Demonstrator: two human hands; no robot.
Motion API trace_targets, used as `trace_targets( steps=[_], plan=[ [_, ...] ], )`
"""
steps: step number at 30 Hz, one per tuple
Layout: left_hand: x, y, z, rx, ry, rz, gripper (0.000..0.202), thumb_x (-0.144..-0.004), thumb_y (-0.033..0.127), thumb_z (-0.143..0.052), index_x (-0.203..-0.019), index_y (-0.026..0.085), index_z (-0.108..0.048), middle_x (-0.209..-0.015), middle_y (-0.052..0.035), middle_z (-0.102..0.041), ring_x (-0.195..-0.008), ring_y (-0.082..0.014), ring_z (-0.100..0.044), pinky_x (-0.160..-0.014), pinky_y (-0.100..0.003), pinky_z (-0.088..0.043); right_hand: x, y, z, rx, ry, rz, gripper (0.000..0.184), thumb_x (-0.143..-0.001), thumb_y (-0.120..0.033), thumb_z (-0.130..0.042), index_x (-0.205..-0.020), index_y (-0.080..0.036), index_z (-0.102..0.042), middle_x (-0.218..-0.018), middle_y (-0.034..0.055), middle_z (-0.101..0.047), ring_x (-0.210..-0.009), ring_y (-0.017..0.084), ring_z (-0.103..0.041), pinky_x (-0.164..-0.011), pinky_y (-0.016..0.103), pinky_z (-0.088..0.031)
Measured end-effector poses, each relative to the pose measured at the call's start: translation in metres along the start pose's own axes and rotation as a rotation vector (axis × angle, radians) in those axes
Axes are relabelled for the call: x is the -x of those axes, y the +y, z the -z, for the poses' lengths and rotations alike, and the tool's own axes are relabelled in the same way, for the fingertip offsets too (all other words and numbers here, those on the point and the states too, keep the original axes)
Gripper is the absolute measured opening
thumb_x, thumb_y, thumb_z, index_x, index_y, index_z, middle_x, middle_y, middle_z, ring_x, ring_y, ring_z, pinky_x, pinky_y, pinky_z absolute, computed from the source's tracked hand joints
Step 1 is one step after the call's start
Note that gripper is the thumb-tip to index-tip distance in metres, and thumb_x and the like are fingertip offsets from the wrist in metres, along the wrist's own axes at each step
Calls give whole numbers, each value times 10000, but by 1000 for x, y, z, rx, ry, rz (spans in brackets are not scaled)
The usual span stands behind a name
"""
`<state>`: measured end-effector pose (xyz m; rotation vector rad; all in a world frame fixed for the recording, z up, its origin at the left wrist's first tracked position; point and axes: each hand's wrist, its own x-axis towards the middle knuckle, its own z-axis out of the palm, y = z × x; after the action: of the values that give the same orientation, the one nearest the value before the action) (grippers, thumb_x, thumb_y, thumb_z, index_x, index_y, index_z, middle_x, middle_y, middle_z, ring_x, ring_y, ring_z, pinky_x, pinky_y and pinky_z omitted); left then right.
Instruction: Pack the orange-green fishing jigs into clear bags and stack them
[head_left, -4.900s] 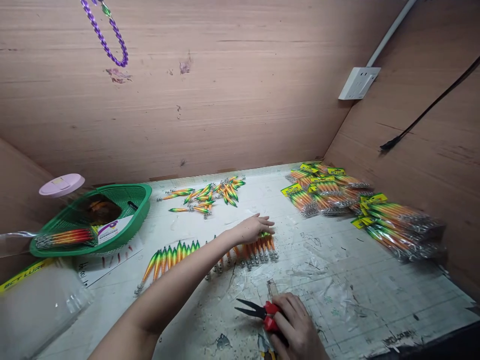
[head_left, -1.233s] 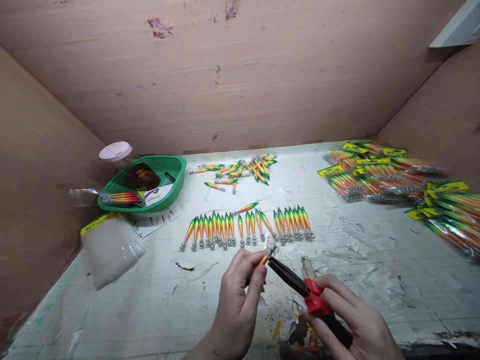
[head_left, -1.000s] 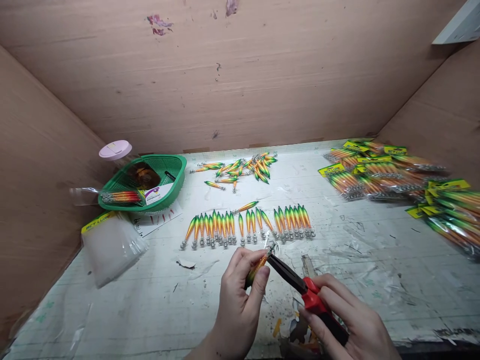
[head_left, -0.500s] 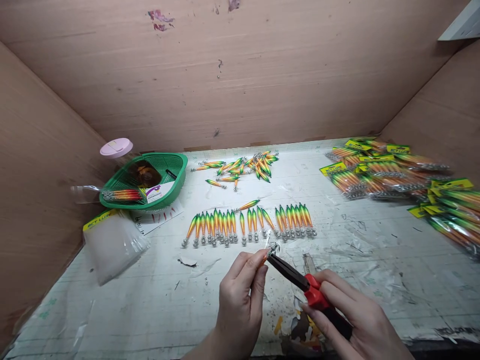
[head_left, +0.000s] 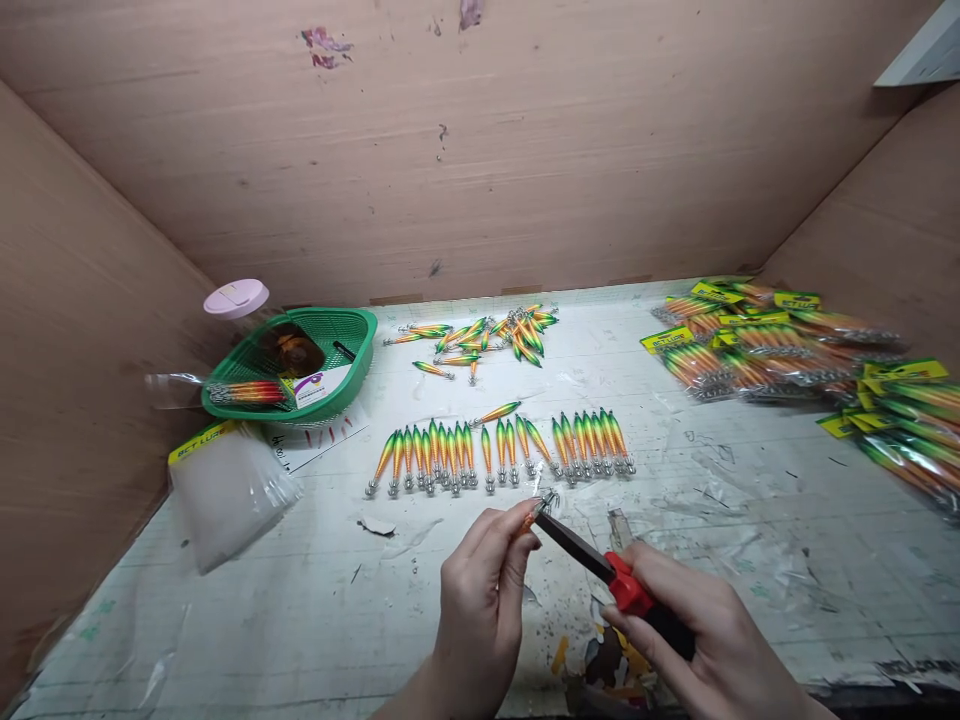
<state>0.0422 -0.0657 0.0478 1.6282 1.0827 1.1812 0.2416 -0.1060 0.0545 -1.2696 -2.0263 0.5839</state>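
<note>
My left hand pinches one orange-green squid lure, its metal hook end pointing up and right. My right hand grips red-handled pliers; their black jaws are closed at the lure's hook end. Just beyond my hands, a row of lures lies side by side on the white mat, hook ends toward me. A loose heap of lures lies farther back.
A green basket with a packed lure bundle and a card sits at the left, a pink-lidded jar behind it. Empty clear bags lie at the front left. Packed lure bags pile up at the right. Wooden walls enclose three sides.
Earlier my left hand reached to the row while the pliers rested low. Now it holds one lure near me and the pliers' jaws have come to its hook end. Little has moved in the last second.
</note>
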Motion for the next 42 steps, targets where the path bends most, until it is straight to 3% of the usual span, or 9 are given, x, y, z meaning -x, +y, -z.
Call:
trace_targets(
  steps=[2,5,9,15,23,30,36,42],
  plan=[
    [-2,2,0,119,4,172,213,-946,304,-521,-1091,184,-622,-807,-61,-669,-743,-164,-612,-682,-262,-490,0,2,0,-3,10,-21,165,-917,-208,-531,-761,-211,-478,-643,-22,-527,-554,105,-548,-510,191,-443],
    [-6,4,0,377,-10,431,278,-901,449,-582,-959,177,-570,-735,-7,-583,-580,-94,-485,-546,-210,-386,-1,3,3,16,5,-45,200,-916,-225,-546,-727,-212,-478,-636,-24,-525,-551,107,-545,-506,197,-441],
    [-13,6,2,545,-96,537,370,-874,520,-591,-917,153,-594,-717,16,-497,-526,-58,-371,-495,-207,-272,-3,4,8,23,-17,-61,135,-928,-221,-519,-801,-208,-563,-699,13,-583,-631,139,-589,-548,224,-479],
    [-13,9,2,327,-94,400,351,-938,475,-498,-914,151,-629,-691,3,-507,-562,-94,-391,-541,-235,-337,-6,1,12,29,-1,-51,155,-929,-227,-518,-782,-210,-566,-694,15,-583,-639,146,-590,-564,231,-493],
    [-8,5,-1,213,-116,339,371,-974,455,-414,-989,159,-637,-682,-3,-521,-548,-107,-398,-533,-243,-352,-5,1,13,37,-30,-47,178,-940,-219,-509,-763,-207,-513,-691,3,-558,-624,126,-565,-556,222,-466],
    [-8,4,1,-70,-72,110,304,-992,328,-390,-922,184,-648,-690,-19,-542,-630,-144,-508,-596,-248,-411,-10,2,15,41,-24,-7,183,-917,-186,-524,-741,-218,-486,-665,-10,-540,-599,125,-556,-530,216,-427],
    [-10,-1,2,-184,-66,-52,249,-976,191,-405,-998,178,-653,-704,-17,-553,-612,-132,-518,-574,-220,-429,-11,4,18,35,-93,1,147,-920,-180,-510,-777,-212,-513,-699,5,-562,-618,128,-550,-547,221,-444],
    [-5,-1,-3,-338,20,-121,239,-959,117,-402,-1010,157,-632,-692,-10,-551,-594,-126,-544,-545,-203,-447,-13,6,18,22,-134,-11,178,-951,-208,-480,-773,-201,-495,-708,6,-553,-632,120,-548,-555,213,-445]
  ],
)
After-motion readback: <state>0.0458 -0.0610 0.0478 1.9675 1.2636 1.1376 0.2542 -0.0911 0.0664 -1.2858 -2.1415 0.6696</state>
